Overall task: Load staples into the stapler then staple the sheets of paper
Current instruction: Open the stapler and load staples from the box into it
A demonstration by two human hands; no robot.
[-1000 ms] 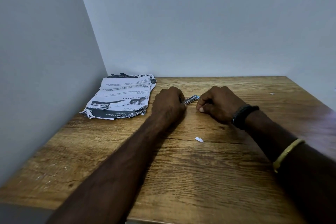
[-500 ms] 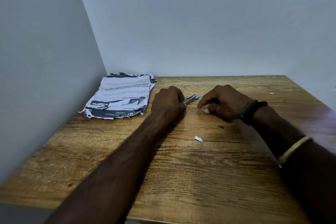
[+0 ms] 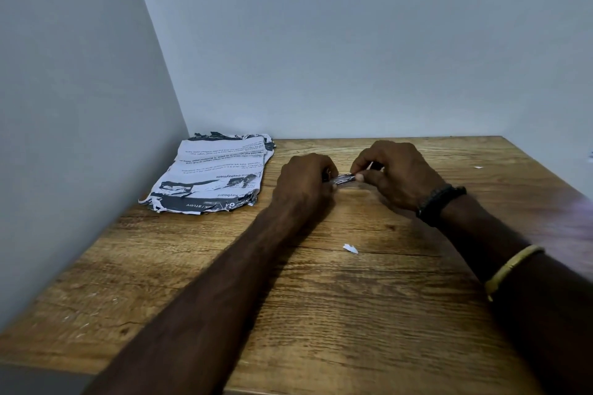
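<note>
Two hands meet over a small shiny metal stapler [image 3: 343, 179] above the wooden table [image 3: 353, 314]: left hand [image 3: 303, 181] fisted around one end, right hand [image 3: 393, 175] fingertips pinching the other. Torn printed paper sheets [image 3: 213, 175] lie left, near the wall.

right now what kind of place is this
Probably a plain desk in a room corner, at home or in an office. A wood-grain table sits against bare grey walls, with a stack of printed sheets at its back left and both hands working a small metal stapler.
</note>
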